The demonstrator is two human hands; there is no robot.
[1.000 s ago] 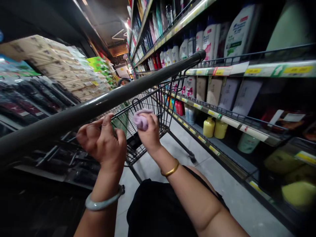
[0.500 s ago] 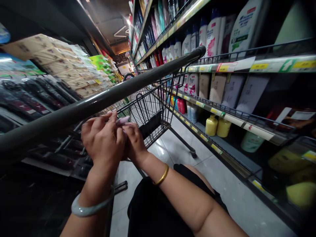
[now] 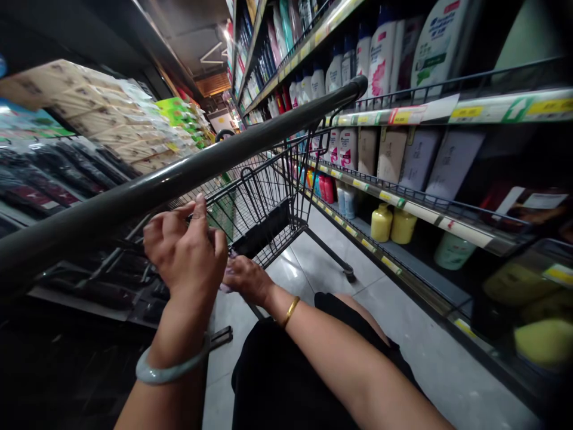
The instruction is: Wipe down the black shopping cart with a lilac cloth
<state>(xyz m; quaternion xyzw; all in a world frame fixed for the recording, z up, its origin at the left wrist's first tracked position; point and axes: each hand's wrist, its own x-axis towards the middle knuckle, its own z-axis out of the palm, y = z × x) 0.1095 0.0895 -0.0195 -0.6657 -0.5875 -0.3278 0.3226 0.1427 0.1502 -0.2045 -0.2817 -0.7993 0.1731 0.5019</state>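
My left hand (image 3: 185,257) is raised just under the dark handle bar (image 3: 192,170) of a wire shopping cart (image 3: 266,200). Its fingers are curled and the thumb points up; the palm faces away, so anything inside it is hidden. A pale green bangle sits on that wrist. My right hand (image 3: 246,278) is lower, tucked against the left hand, closed around a lilac cloth (image 3: 224,287) of which only slivers show. A gold bangle is on the right wrist.
Shelves of shampoo bottles (image 3: 380,54) and two yellow bottles (image 3: 391,224) run along the right. Stacked paper packs (image 3: 111,125) and dark hanging goods fill the left. Grey floor tiles (image 3: 313,263) stretch down the narrow aisle ahead.
My right hand came down from in front of the cart, where it held up the lilac cloth, to meet the left hand and then sank below it. The cloth is now mostly hidden.
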